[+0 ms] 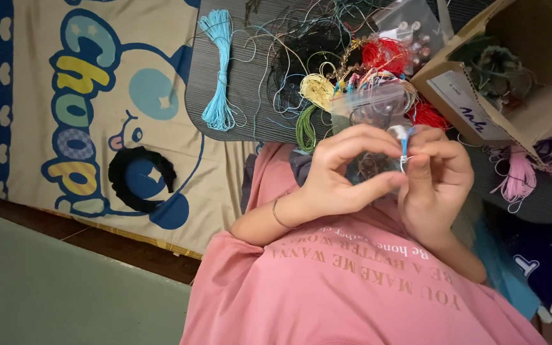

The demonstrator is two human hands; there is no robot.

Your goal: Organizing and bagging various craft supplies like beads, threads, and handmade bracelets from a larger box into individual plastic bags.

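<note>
Head view: both hands, left hand (337, 172) and right hand (434, 176), pinch together one, seemingly blue-white, cord (404, 148).

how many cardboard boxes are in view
1: an open brown cardboard box at the upper right, beside the tangled coloured cords on the dark tray. Others may lie out of frame.

A glossy clear plastic zip bag (378, 105) lies over tangled matt cord skeins. The light-blue waxed cord bundle (218, 70) rests on a dark ribbed mat (237, 102). The brown cardboard box (531, 96) looks matt and rough beside the soft printed cotton bedsheet (52, 96).
</note>
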